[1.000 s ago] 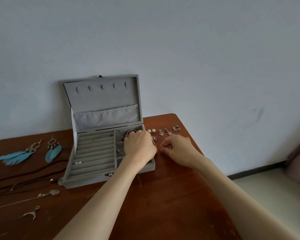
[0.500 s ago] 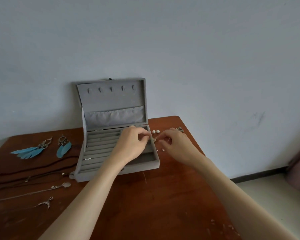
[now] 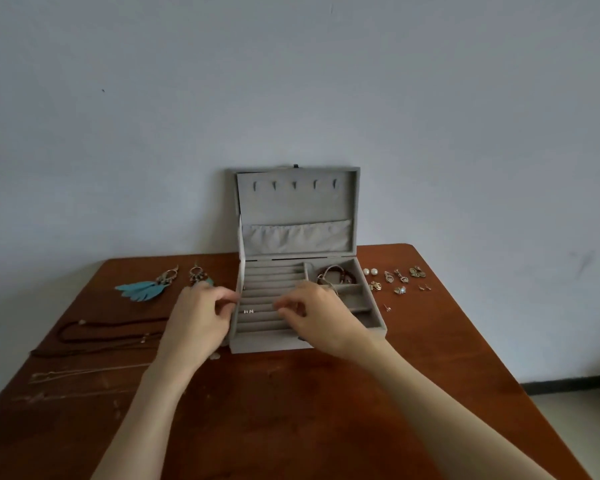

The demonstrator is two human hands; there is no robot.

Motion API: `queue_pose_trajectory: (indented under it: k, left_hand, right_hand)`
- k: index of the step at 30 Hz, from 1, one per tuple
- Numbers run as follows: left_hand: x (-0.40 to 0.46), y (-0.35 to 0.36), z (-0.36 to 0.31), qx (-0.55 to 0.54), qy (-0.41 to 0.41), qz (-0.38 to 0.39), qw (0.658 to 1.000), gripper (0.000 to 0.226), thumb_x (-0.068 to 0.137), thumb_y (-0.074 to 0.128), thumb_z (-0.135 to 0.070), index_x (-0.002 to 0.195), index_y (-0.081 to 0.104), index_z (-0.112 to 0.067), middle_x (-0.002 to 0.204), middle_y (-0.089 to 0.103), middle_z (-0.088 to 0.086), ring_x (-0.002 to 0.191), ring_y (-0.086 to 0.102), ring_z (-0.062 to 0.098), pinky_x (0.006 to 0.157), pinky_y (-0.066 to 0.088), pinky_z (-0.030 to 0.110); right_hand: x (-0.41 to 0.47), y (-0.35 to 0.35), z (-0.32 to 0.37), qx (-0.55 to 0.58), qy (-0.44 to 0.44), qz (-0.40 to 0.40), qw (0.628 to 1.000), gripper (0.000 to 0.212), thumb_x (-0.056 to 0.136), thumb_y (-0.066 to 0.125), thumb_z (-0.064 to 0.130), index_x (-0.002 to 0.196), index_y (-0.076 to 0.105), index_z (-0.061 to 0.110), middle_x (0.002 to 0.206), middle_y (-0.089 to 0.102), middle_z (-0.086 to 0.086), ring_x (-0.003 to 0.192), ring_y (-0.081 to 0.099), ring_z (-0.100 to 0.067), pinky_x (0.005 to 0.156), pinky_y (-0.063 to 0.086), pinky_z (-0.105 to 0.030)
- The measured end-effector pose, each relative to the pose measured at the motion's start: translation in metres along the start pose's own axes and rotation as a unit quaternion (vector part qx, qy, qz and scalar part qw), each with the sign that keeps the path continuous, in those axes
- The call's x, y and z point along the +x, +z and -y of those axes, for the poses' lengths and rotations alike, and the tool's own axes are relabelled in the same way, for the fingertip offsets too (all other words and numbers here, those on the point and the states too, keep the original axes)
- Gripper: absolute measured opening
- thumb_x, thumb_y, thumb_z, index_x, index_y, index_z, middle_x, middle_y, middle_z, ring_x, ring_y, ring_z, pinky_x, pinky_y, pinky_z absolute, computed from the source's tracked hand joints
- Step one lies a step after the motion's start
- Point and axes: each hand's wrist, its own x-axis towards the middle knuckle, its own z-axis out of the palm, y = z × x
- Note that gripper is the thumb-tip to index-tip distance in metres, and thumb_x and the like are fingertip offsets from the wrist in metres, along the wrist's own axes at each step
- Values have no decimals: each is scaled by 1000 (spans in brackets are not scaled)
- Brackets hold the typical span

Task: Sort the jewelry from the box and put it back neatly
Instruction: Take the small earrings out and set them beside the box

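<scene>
While both hands hover over it, the brown wooden table (image 3: 291,403) carries everything in view, standing against a pale wall (image 3: 291,81). At its far middle sits the grey velvet jewelry box (image 3: 271,342), lid raised upright against the wall, with ring-roll rows on its left and square compartments on its right. Brown cord necklaces (image 3: 111,332) lie on the table to the left, with thin chains (image 3: 84,370) nearer still. Beyond them, far left, lie the turquoise feather earrings (image 3: 142,289). The left hand (image 3: 196,323) sits at the box's left wall, fingers curled with thumb and forefinger drawn narrow together; whether they pinch anything cannot be told. The right hand (image 3: 317,322) hangs over the near middle of the ring rolls, fingers likewise curled and tips close, their contents too small to make out. Between the two sets of fingertips, a small pair of studs (image 3: 248,311) rests in a ring-roll slot, just beside the left thumb but apart from it. A brown bracelet (image 3: 336,274) fills the far right compartment, just beyond the right hand. Small earrings (image 3: 395,280) are spread on the table right of the box, well apart from both hands.
</scene>
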Motion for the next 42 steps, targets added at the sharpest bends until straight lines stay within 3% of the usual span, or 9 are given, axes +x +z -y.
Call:
queue_pose_trajectory:
  k: [5,10,13,18,22,31,34,38,42]
  left_hand:
    - [-2,8,-6,115,42,-27,992,23,91,53,-27,108,69,-25,103,59,-2,101,45,20,75,34,26]
    - [-5,7,-11,150,54,-5,987,28,93,49,-31,117,63,-31,110,56,-5,106,42,19,77,29,25]
    - [-5,4,-12,168,63,-2,984,28,93,49,-31,116,64,-31,114,55,-6,107,40,18,76,27,24]
    - [-3,7,-10,128,41,5,991,23,91,53,-32,110,66,-30,109,55,-6,108,40,18,79,31,25]
    - [-1,10,-9,99,28,15,995,21,89,57,-33,106,66,-24,106,52,-3,107,40,18,80,32,26]
    - [-5,11,-4,63,52,10,997,16,86,61,-28,99,68,-20,92,44,-8,95,34,11,78,28,25]
    - [-7,7,-7,59,69,0,996,11,85,63,-26,92,70,-20,88,46,-8,95,34,12,78,26,27]
    - [-10,4,-35,-2,106,-5,994,7,82,67,-25,85,69,-20,83,50,-7,92,40,12,78,28,25]
    - [-4,25,-96,-34,163,27,986,7,85,62,-29,81,65,-24,87,51,-8,93,41,11,81,33,27]
  right_hand:
    - [20,26,6,-64,-20,25,997,32,94,48,23,125,59,23,99,51,-9,106,47,-27,91,40,-34]
    - [19,35,1,-112,-88,-23,990,32,87,54,16,116,66,23,86,52,-14,87,52,-35,76,47,-47]
    - [18,37,-1,-102,-104,-41,989,28,85,56,17,108,70,21,82,53,-12,81,54,-33,67,49,-43]
    - [23,32,5,-33,-22,-9,999,25,89,56,20,111,67,21,99,55,-9,103,50,-24,85,43,-35]
    - [37,28,12,-30,23,34,999,18,87,59,21,101,69,15,104,61,-6,102,55,-22,82,41,-31]
    - [33,30,9,-102,-21,66,992,19,92,48,16,104,59,6,114,54,-14,110,46,-29,94,38,-39]
    - [23,17,7,-73,-24,21,997,19,94,46,17,103,59,6,111,54,-12,108,45,-27,94,38,-38]
    - [-12,-26,-18,-28,-16,-56,998,13,96,45,18,98,57,13,100,47,4,97,41,-11,86,36,-22]
    - [-51,-61,-71,-28,67,-85,994,9,95,46,19,88,50,23,89,44,12,92,42,-10,81,32,-19]
